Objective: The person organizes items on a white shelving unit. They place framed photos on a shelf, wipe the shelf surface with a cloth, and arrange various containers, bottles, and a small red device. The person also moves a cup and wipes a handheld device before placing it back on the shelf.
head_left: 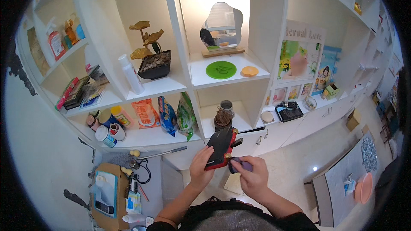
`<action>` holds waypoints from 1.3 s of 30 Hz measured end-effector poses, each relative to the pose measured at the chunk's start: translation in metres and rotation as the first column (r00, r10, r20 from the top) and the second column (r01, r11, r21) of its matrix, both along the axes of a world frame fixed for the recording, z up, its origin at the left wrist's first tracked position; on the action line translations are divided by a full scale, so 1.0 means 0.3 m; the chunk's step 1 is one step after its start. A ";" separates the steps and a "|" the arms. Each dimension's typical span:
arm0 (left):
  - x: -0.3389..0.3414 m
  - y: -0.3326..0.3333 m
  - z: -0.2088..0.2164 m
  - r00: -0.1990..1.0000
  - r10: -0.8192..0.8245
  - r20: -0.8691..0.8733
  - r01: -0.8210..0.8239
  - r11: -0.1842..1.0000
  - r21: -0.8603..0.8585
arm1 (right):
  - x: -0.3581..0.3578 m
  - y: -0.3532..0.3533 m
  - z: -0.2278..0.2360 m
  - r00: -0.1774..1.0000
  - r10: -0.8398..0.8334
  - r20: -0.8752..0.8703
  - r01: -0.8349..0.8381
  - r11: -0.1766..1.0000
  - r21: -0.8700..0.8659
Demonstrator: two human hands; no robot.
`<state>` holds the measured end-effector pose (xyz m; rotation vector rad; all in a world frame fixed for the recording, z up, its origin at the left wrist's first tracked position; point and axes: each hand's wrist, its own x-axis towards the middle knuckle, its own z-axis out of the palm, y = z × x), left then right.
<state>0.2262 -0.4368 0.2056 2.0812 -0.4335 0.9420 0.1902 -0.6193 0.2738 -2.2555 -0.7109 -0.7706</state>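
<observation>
A flat black box with red edges (220, 146) is held up at a tilt in front of the shelf unit. My left hand (200, 167) grips its lower left side, thumb and fingers closed on it. A short black part and small brass-coloured pieces stick out along its right side. My right hand (256, 179) pinches a dark purple thing (245, 165), perhaps a cloth, against the box's lower right corner. Its exact kind is partly hidden by the fingers. Just behind the box, a small pot (222, 123) with brown contents stands on the lower shelf.
White shelves (229, 77) hold a wavy mirror (221, 25), a green disc (221, 69), a gold-leaved plant (155, 66), and detergent bags (147, 113). Lower left, a cluttered grey surface bears a cardboard box (122, 196). At right stands a table (332, 188) with a pink basin (364, 187).
</observation>
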 end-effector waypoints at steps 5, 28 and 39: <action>-0.030 0.005 -0.019 0.998 -0.061 -0.025 0.064 0.987 0.146 | 0.041 0.051 -0.017 0.995 -0.021 -0.099 0.007 0.990 -0.141; -0.101 0.062 0.031 0.703 -0.502 -0.504 0.467 0.860 -0.205 | 0.205 -0.083 0.211 0.697 0.651 -0.301 -0.702 0.704 -0.104; -0.109 0.096 -0.044 0.636 -0.659 -0.402 0.221 0.655 -0.723 | 0.306 -0.220 0.101 0.738 0.417 -0.531 -0.437 0.894 0.094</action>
